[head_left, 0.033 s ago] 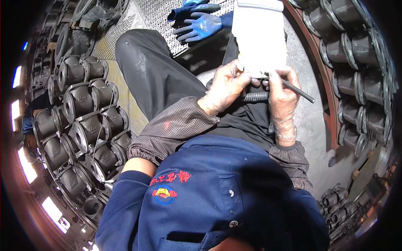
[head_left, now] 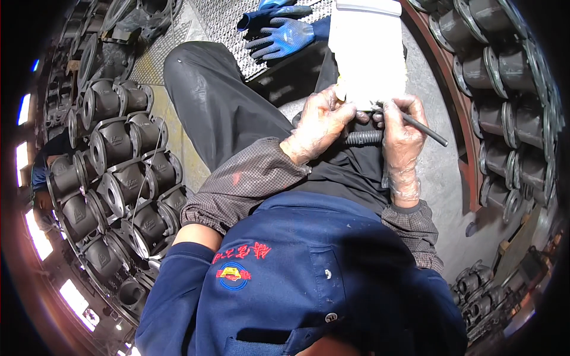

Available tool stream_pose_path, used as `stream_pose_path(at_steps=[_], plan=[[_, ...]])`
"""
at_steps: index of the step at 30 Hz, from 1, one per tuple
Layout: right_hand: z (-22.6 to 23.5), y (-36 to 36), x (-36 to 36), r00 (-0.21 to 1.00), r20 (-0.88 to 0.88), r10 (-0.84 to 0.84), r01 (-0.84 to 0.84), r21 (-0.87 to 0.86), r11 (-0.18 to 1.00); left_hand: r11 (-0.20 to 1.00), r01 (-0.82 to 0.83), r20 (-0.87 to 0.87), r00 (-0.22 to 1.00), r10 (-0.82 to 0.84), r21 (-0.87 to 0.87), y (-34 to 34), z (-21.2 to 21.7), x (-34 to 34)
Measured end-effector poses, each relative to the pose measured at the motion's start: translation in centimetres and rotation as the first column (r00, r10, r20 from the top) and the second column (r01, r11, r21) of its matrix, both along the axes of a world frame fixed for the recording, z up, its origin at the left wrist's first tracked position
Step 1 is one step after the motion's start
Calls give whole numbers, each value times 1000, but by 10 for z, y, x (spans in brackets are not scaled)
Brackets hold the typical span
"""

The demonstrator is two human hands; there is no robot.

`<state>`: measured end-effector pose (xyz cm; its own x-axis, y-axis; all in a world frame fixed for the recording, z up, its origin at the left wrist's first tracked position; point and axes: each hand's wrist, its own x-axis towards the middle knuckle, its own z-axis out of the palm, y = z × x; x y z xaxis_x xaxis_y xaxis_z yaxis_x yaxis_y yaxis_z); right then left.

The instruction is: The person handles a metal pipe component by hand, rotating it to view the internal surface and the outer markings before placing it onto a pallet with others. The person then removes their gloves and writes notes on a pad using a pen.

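Both my hands wear thin clear plastic gloves and work over my lap. My left hand (head_left: 320,121) grips the lower edge of a white rectangular block (head_left: 368,53) that stands on my knee. My right hand (head_left: 401,139) is closed around a thin dark rod (head_left: 426,130), whose inner end is hidden at the block's bottom edge. A dark ribbed, threaded piece (head_left: 363,137) lies across my lap just under both hands. I cannot tell whether either hand touches it.
A pair of blue work gloves (head_left: 282,29) lies on the metal grating floor (head_left: 225,15) ahead. Several grey cast valve bodies (head_left: 119,172) are stacked at my left. More valve bodies (head_left: 504,89) fill a rack at my right.
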<state>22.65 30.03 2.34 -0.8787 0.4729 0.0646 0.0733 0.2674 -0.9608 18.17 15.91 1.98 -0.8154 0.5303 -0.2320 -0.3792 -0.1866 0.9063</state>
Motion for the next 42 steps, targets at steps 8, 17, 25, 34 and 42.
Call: stream_pose_path(at_steps=[8,17,25,34,42], plan=[[-1,-1,0,998,-29,-56,55,-54,997,1000,2,15,1000,-1,-28,0,4,-1],[-5,1,1,999,-18,-31,31,-14,999,1000,4,-1,1000,-4,-18,0,-1,0],[-2,0,-1,997,-53,-53,52,-27,998,1000,14,-14,1000,-14,-7,0,3,-1],[4,0,3,997,-49,-62,55,-147,988,999,0,4,1000,0,-45,-2,-1,1],[4,2,3,999,-29,-19,17,-75,997,997,16,28,1000,-14,-81,-2,2,0]])
